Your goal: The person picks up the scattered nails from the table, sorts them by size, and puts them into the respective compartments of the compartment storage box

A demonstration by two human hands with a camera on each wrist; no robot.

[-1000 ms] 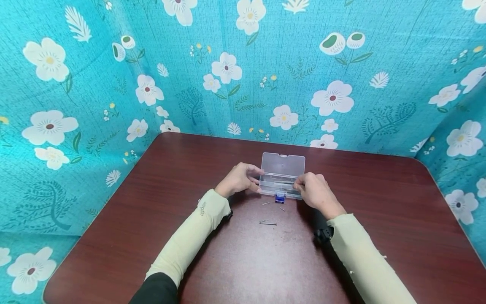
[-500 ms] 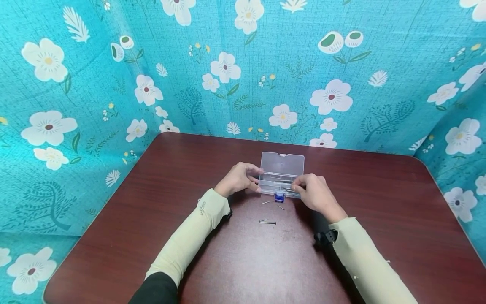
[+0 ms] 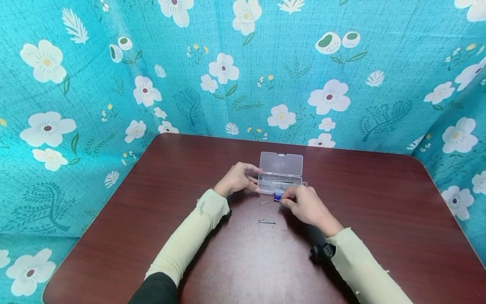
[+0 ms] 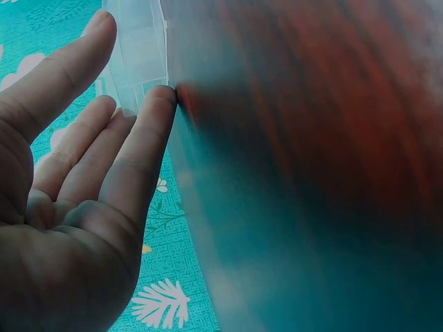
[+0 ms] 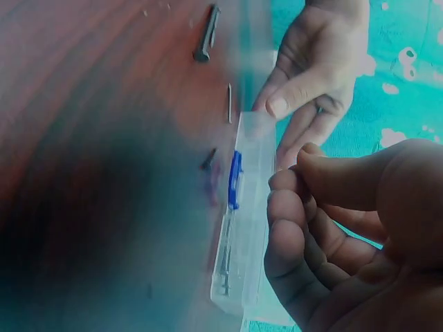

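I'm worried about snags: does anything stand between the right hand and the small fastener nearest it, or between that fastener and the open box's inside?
Nothing visible blocks the right hand from the small fastener. Between that fastener and the inside of the clear box are the blue latch and front wall.

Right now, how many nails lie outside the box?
4: a big nail, a small nail beside it, a third nail and fourth nail nearer the box. Some may be hidden.
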